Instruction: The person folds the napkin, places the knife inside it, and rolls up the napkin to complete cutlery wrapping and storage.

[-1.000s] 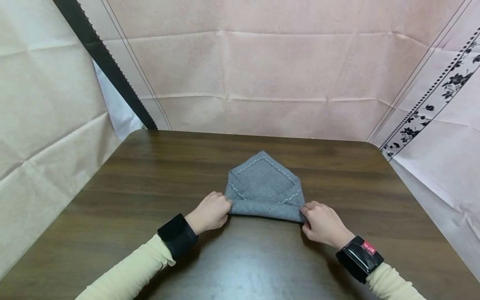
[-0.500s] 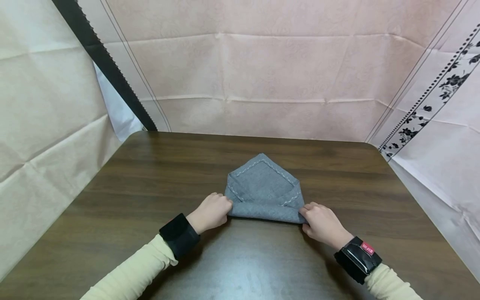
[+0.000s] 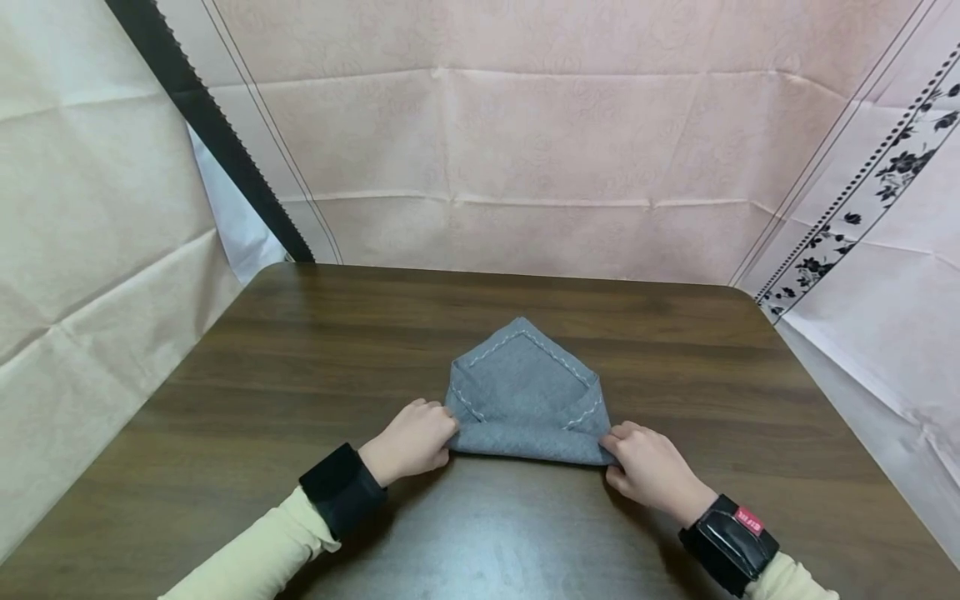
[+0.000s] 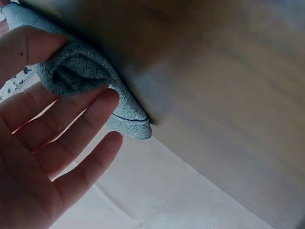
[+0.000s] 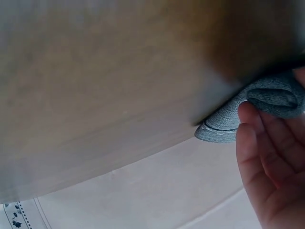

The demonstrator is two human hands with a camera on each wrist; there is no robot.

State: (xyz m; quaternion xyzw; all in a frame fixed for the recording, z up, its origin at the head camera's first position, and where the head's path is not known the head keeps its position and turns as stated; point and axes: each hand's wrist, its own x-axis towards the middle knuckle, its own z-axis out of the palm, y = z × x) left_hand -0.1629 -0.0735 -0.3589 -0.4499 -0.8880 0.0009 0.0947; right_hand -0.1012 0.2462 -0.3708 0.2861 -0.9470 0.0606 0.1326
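Note:
A grey-blue cloth with pale dashed stitching lies folded on the table, its far end coming to a point and its near edge rolled over. At the roll's left end, my left hand pinches the fabric between thumb and fingers. My right hand grips the opposite end the same way. The left wrist view shows the rolled end of the cloth as a loose spiral under the thumb. In the right wrist view, the other rolled end sits against the fingertips, with the thumb mostly out of frame.
The brown wooden table has rounded far corners. Behind it hangs a creased pale sheet, with a black strip on the left and a floral border on the right. Each wrist wears a black band.
Both hands have drawn the cloth slightly toward the near side. The cloth's pointed tip sits lower in the head view, and both hands keep their hold on the rolled edge.

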